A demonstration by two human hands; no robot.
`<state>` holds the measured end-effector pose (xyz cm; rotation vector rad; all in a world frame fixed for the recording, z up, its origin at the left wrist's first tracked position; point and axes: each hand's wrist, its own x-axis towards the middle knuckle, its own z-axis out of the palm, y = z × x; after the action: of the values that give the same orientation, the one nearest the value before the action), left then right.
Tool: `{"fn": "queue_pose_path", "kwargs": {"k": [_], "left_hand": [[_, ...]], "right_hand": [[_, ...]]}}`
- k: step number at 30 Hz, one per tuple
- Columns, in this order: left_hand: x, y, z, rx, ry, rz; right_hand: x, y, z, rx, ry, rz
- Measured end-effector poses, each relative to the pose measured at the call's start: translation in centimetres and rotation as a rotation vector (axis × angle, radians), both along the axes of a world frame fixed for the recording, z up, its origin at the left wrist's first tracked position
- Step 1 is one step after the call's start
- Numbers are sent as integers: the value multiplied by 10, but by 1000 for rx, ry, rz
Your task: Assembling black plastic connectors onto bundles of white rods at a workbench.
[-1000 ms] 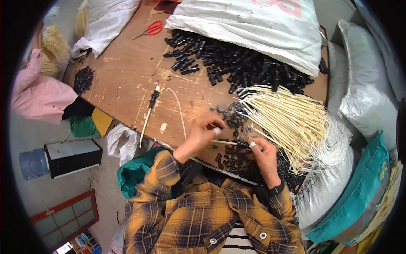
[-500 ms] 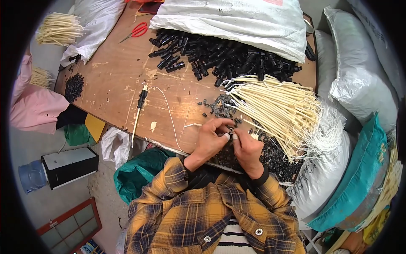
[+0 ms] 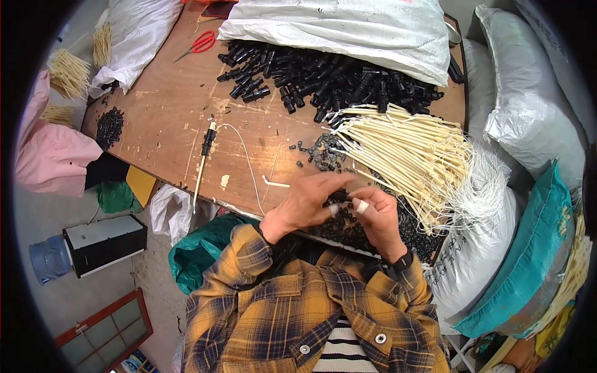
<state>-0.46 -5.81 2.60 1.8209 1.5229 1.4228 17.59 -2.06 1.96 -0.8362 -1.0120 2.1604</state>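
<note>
Opened the left hand point(image 3: 308, 198) out of the tight two-handed pinch shown half a second earlier, and held its fingers long and parted, thumb apart, left of the bundle of pale sticks point(image 3: 404, 160). Kept the right hand point(image 3: 380, 221) pinched on a black tube point(image 3: 340, 196), in front of the bundle's left end. Shifted the bent-tipped pale stick point(image 3: 277, 183) slightly farther left of the bundle, its rest hidden by the left hand. Could not tell whether stick and tube met behind the fingers. Took this as a change of grip, with the handling of that one piece probably unfinished. Counted two working hands; one sleeved stick point(image 3: 208, 143) with a trailing string, lying on the worktop point(image 3: 168, 118) well left of the bundle; one pair of red scissors point(image 3: 203, 41), farther off beyond and left of the bundle; one white sack point(image 3: 336, 28) beyond it. Left uncounted, as too many and too overlapped, the bundle's own sticks, the heaped black tubes point(image 3: 348, 84) just beyond it, the grey beads point(image 3: 326, 152) beside its left end, and the black beads point(image 3: 423, 245) in front.
</note>
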Motion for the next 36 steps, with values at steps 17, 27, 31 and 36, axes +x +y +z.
{"fn": "queue_pose_path", "kwargs": {"k": [17,27,31,36], "left_hand": [[-4,-14,4,-176,633,-91],[-129,-39,1,-214,427,537],[-214,-56,-20,-373,384,805],[-214,-46,-39,-398,643,845]], "right_hand": [[-5,14,-10,531,-586,143],[-33,33,24,1303,-783,-220],[-57,2,12,1442,-622,324],[-37,8,-3,1238,-589,302]]}}
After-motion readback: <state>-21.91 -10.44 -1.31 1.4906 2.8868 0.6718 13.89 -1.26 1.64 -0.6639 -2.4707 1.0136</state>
